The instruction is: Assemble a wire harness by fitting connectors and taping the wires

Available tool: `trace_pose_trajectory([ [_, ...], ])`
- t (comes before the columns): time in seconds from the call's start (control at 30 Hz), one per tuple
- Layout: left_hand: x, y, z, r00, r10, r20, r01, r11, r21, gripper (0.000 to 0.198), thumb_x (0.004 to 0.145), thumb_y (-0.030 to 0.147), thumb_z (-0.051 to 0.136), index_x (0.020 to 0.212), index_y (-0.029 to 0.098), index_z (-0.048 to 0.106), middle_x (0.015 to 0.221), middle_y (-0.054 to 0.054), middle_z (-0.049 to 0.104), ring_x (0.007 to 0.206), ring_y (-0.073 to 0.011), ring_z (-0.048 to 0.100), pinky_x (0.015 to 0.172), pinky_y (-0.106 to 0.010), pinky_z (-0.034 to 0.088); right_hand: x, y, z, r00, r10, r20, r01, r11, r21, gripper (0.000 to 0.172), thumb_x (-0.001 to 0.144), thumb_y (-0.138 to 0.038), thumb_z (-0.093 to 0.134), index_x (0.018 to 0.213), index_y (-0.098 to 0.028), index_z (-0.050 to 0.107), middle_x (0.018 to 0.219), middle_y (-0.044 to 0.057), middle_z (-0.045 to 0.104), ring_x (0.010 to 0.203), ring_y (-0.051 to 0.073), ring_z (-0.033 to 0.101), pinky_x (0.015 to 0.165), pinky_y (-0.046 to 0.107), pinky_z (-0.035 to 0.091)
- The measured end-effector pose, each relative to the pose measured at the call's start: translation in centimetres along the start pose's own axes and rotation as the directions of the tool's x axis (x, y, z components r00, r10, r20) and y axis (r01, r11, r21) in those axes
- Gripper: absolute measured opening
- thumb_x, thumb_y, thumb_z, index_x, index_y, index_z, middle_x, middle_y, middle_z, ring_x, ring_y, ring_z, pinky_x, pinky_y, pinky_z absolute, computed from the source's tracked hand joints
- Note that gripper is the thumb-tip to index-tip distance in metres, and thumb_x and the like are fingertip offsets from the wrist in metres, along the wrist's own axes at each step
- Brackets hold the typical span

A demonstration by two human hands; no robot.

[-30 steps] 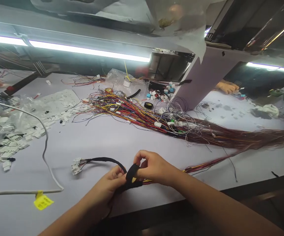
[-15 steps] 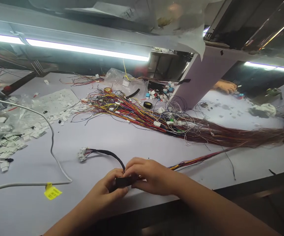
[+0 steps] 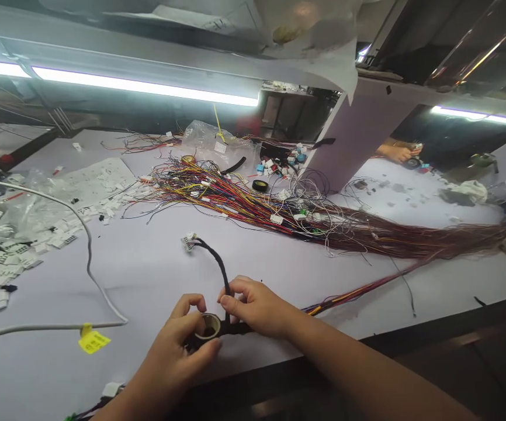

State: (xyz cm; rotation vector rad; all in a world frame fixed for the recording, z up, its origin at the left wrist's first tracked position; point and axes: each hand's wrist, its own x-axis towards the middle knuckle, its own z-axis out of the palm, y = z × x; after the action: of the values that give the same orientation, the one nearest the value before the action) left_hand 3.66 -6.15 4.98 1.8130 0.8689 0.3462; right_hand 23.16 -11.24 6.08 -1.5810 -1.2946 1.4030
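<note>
My left hand is closed around a roll of black tape, its pale core facing up. Just right of it, my right hand pinches a wire harness where a black-wrapped branch meets the main bundle. That branch stands up from my fingers and curves left to a white connector. From under my right hand, the bundle of coloured wires runs off to the right. Part of the tape and the join are hidden by my fingers.
A thick heap of coloured wires lies across the back. Another tape roll sits behind it. White connectors and a grey cable with a yellow tag lie left. Another person's hand shows beyond the divider.
My left hand has turned the tape roll so its core faces up. The taped branch has swung upright and its connector has moved right. My right hand has shifted its grip onto the branch's base.
</note>
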Motion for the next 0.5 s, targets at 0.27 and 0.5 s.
trace_pose_trajectory([
  [0.27,2.5,-0.7,1.0,0.978,-0.203,0.046,0.208,0.964,-0.167,0.047,0.076,0.047,0.064,0.115,0.024,0.052,0.127,-0.01,0.051,0.051,-0.0087,0.056,0.053,-0.029,0.05,-1.4,0.1,0.6,0.992,-0.095,-0.077,0.088,0.992,-0.092,0.027,0.09,-0.043,0.058,0.112,-0.031,0.068,0.135,0.004,0.035,0.106,0.017,0.054,0.089,0.03,0.047],
  [0.5,2.7,-0.8,1.6,0.969,-0.195,0.15,0.223,0.952,-0.207,0.047,0.08,0.047,0.062,0.118,0.021,0.055,0.104,-0.007,0.063,0.065,-0.0157,0.059,0.055,-0.026,0.047,-1.4,-0.2,-1.6,0.972,-0.126,0.197,0.127,0.992,0.008,0.025,0.094,-0.033,0.05,0.111,-0.023,0.064,0.127,0.007,0.049,0.126,0.02,0.043,0.102,0.036,0.039],
])
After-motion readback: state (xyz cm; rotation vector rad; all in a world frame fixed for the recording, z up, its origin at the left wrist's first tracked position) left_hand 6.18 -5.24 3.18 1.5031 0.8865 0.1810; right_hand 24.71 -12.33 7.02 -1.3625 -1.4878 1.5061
